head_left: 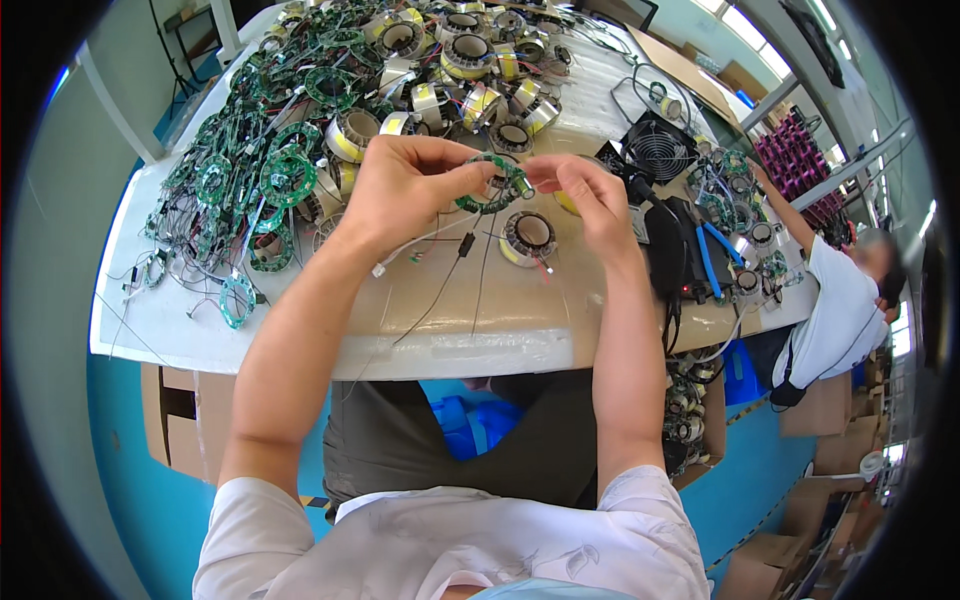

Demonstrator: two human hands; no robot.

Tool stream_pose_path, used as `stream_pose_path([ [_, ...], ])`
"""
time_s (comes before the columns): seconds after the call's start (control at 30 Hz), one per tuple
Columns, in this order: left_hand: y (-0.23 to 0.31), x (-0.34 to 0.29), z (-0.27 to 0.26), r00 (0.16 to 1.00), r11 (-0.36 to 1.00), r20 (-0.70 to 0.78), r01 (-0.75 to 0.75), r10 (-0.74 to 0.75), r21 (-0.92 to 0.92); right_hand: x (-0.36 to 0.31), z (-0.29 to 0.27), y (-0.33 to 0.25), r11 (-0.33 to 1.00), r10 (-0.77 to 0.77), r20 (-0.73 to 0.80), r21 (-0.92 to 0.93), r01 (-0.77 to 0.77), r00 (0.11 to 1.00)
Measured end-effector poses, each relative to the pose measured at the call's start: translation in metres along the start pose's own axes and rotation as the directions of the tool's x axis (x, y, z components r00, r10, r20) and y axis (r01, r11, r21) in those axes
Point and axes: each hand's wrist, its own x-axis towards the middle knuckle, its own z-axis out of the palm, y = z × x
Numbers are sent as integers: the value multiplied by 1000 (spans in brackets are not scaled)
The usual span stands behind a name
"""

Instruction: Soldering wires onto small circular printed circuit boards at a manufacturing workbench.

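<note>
Between the thumb and fingers of my left hand [405, 190] is a green ring-shaped circuit board [487, 208], held tilted above the table. Thin wires hang below it, with a small black connector [467, 243] and a white plug [378, 270] among them. My right hand [595, 205] is at the board's right edge, its fingers bent and drawn together; whether something small is pinched there is hidden. Just below the board, a motor stator [528, 238] with a dark toothed core and pale outer ring rests on the tabletop.
Tangled green ring boards [288, 178] heap up on the left, and several stators [467, 56] at the back. To the right are a black fan [660, 150], blue-handled pliers [710, 262] and more boards. Another person [835, 310] reaches in at the table's right end.
</note>
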Motion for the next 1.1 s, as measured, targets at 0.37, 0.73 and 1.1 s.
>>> stream_pose_path([
  [0.37, -13, 7, 1, 999, 952, -53, 17, 0, 306, -15, -12, 9, 873, 334, 259, -446, -195, 906],
  [0.73, -37, 5, 14, 996, 934, -14, -75, 85, 348, -26, -21, -21, 938, 132, 423, -346, 25, 897],
  [1.1, -47, 8, 17, 982, 886, 44, -184, 183, 427, -24, -12, -15, 964, 92, 500, -261, 49, 861],
])
